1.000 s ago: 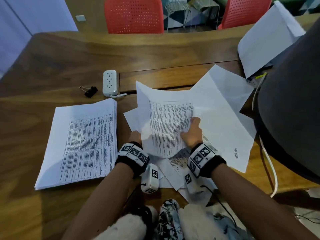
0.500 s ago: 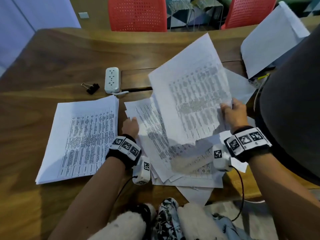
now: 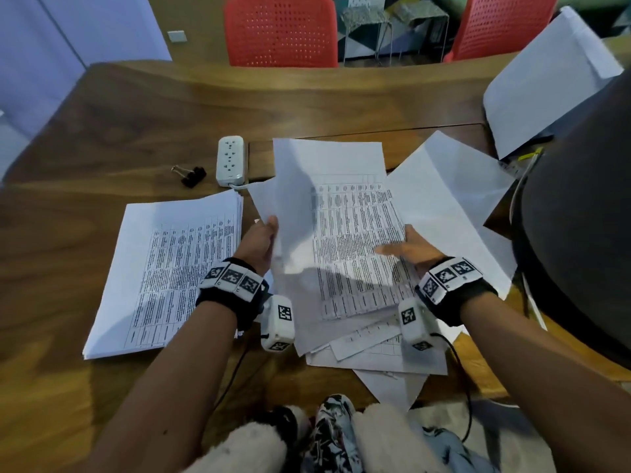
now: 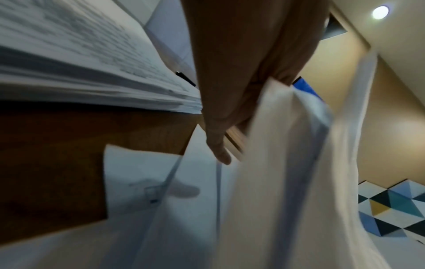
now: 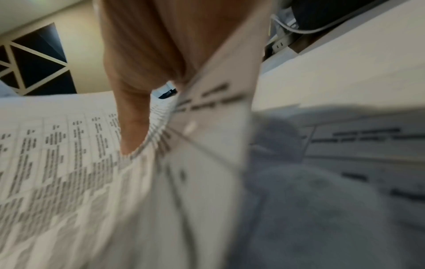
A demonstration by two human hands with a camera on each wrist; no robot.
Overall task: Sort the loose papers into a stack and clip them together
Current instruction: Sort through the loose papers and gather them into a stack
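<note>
A printed sheet (image 3: 345, 230) is lifted between both hands above a messy pile of loose papers (image 3: 375, 346). My left hand (image 3: 261, 242) grips its left edge, with the fingers behind the paper (image 4: 282, 145). On the sheet's right edge my right hand (image 3: 411, 247) pinches it, thumb on the printed side (image 5: 135, 125). A squared stack of printed pages (image 3: 170, 268) lies to the left on the wooden table (image 3: 307, 100). A black binder clip (image 3: 192, 175) rests behind that stack.
A white power strip (image 3: 231, 161) lies beside the clip. More blank sheets (image 3: 454, 206) spread to the right, and another (image 3: 546, 80) leans at the far right by a dark grey bulk (image 3: 580, 233). Red chairs (image 3: 280, 29) stand behind the table.
The right hand brought the raised sheet back from the far right toward the middle and lowered it. The left hand left the pile and took the sheet's left edge.
</note>
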